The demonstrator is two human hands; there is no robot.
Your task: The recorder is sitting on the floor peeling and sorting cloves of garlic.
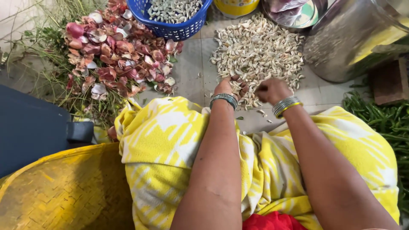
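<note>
A heap of pale, papery garlic cloves (257,51) lies on the grey tiled floor (189,70). Both hands meet at its near edge: the left hand (230,87) curls around a few cloves, the right hand (272,90) is fisted, contents hidden. Reddish onion skins (115,51) lie well left, beside a blue plastic basket (172,27).

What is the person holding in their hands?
Both hands, left hand and right hand, pinch at the garlic pile; what they hold is too small to tell.

grey tiled floor (191,72), daylight, brick (388,81) at right
</note>
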